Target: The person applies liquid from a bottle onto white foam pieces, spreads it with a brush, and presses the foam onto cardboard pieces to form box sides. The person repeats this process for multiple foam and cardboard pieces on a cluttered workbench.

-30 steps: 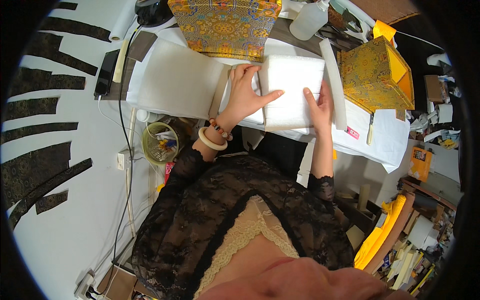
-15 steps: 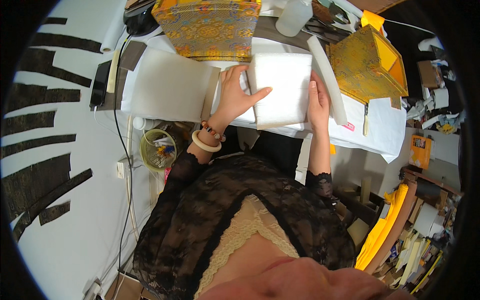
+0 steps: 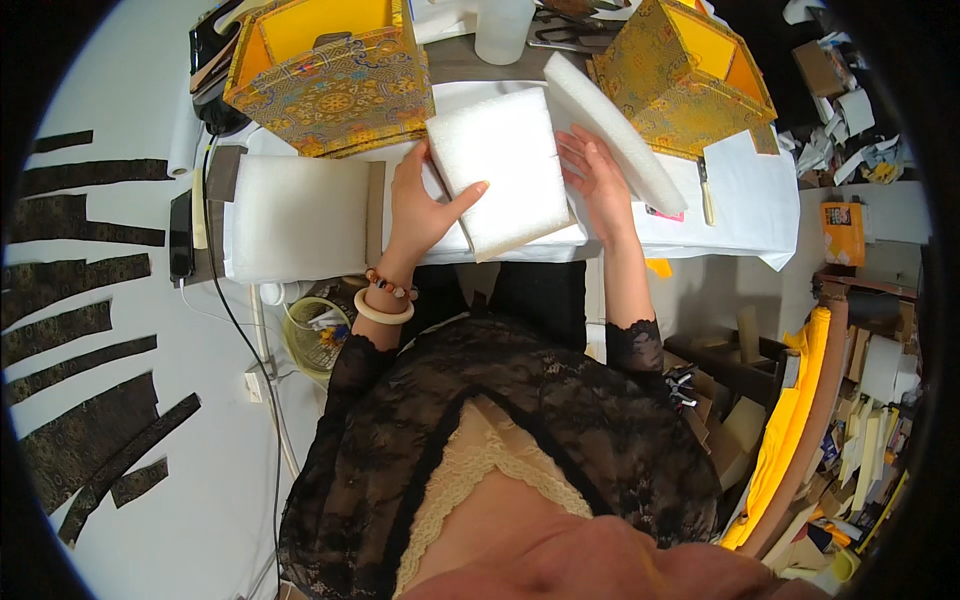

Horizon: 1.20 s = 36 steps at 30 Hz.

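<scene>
A square white foam block (image 3: 510, 165) is tilted in front of me, with a thin tan edge showing under its lower side. My left hand (image 3: 425, 210) grips it by the left edge, thumb laid on the top face and fingers along the side. Just past its right edge is my right hand (image 3: 602, 190), fingers spread and holding nothing. A narrower white foam slab (image 3: 625, 140) leans at a slant close beyond that hand, near a gold brocade box (image 3: 650, 75). On the left, another white foam sheet (image 3: 300, 215) lies flat on the table.
A larger gold brocade box (image 3: 340, 90), open with a yellow lining, stands at the back left. Behind are a translucent bottle (image 3: 502, 32) and scissors (image 3: 570, 35). A knife (image 3: 706, 192) lies on the white table cover (image 3: 755, 215). A basket (image 3: 312, 340) sits below the table.
The foam block has turned and tilted in my left hand. My right hand has come away from its right edge and spread its fingers. The whole view has shifted.
</scene>
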Each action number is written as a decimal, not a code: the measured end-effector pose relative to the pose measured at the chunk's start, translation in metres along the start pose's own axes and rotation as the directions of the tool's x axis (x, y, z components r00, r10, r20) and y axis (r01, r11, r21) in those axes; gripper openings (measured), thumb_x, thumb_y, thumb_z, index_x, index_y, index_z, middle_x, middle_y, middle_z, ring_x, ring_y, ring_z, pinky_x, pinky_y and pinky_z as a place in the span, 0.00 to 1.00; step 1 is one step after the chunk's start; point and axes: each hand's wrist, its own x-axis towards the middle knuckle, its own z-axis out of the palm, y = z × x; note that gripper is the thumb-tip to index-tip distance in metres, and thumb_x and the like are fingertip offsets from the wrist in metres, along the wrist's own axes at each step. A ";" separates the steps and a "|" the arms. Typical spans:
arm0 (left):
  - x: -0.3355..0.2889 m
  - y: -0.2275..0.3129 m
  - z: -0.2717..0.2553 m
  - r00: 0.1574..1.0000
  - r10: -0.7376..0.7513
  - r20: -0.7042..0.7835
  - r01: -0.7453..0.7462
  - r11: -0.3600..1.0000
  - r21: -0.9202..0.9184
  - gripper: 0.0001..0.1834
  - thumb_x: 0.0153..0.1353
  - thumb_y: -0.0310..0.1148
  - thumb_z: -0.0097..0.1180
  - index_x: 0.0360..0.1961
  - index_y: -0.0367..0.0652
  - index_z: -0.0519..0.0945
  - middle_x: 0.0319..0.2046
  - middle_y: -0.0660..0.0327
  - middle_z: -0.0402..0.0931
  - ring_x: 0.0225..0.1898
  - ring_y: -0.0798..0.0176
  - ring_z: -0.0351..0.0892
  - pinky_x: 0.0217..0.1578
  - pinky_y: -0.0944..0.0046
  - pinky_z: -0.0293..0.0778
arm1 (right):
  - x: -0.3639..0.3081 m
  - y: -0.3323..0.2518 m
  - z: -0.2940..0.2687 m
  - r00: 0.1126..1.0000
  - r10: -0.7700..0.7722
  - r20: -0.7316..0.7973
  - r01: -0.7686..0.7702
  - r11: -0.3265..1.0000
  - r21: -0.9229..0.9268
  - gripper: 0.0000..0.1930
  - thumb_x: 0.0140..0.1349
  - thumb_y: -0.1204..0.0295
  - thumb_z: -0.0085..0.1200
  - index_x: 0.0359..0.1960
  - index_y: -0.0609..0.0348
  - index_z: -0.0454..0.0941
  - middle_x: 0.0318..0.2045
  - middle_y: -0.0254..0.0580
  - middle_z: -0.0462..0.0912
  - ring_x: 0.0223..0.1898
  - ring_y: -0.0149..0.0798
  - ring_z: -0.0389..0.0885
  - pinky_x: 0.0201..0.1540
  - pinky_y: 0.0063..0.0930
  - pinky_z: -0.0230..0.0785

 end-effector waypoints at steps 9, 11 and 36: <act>-0.004 -0.001 0.000 0.998 -0.063 -0.021 0.064 0.998 0.006 0.47 0.42 0.48 0.74 0.57 0.28 0.66 0.49 0.46 0.72 0.51 0.54 0.72 0.52 0.56 0.69 | -0.003 0.001 0.002 1.000 -0.003 0.014 0.003 0.999 -0.043 0.28 0.72 0.55 0.40 0.65 0.62 0.61 0.60 0.50 0.70 0.62 0.44 0.67 0.64 0.38 0.59; -0.003 0.004 0.000 0.999 -0.037 -0.040 0.037 0.999 -0.004 0.47 0.42 0.45 0.75 0.58 0.30 0.65 0.50 0.47 0.71 0.52 0.54 0.72 0.53 0.56 0.69 | -0.003 0.000 0.001 1.000 -0.018 0.003 0.018 0.998 -0.061 0.27 0.72 0.56 0.39 0.64 0.63 0.62 0.61 0.50 0.70 0.63 0.43 0.66 0.64 0.38 0.58; -0.014 0.069 -0.019 0.927 -0.146 0.346 0.364 0.118 -0.924 0.33 0.70 0.49 0.40 0.69 0.41 0.54 0.68 0.50 0.54 0.71 0.43 0.48 0.68 0.40 0.50 | -0.043 -0.038 0.053 0.902 -0.271 0.335 0.305 0.951 -0.052 0.20 0.70 0.71 0.45 0.61 0.66 0.65 0.59 0.48 0.72 0.61 0.38 0.70 0.65 0.32 0.59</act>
